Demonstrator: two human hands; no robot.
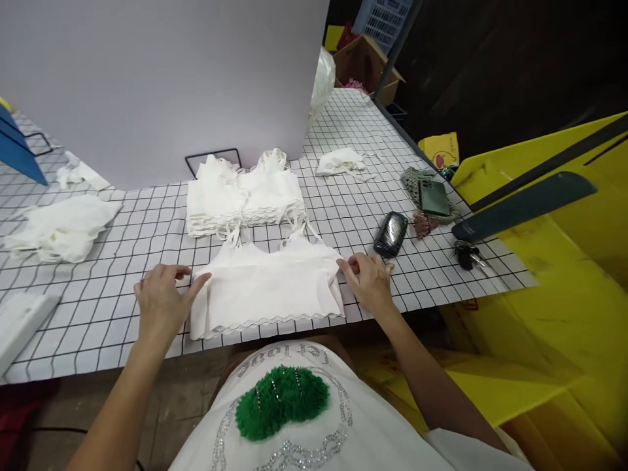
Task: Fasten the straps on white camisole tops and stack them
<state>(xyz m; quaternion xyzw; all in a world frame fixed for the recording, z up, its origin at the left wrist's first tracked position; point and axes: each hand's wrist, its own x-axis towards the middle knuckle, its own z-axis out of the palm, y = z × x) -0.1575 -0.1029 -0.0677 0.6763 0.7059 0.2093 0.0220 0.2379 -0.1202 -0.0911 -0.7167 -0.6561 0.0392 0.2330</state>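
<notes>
A white camisole top [275, 288] with thin straps and a wavy hem lies flat at the table's front edge. My left hand [164, 297] is at its left side, thumb resting on the cloth near the upper corner and fingers apart from the thumb. At the opposite upper corner, my right hand [367, 281] pinches the fabric edge between thumb and curled fingers. Just behind the top sits a neat stack of white camisoles [245, 196], its straps bunched on the upper side and hanging over the front.
Loose white garments [69, 226] lie left, above a white flat object [22, 324]. Another white piece [341, 161] is at back right. A black wrapped object [391, 234], a phone [434, 197] and keys [468, 255] lie right. A grey panel [161, 85] stands behind the stack.
</notes>
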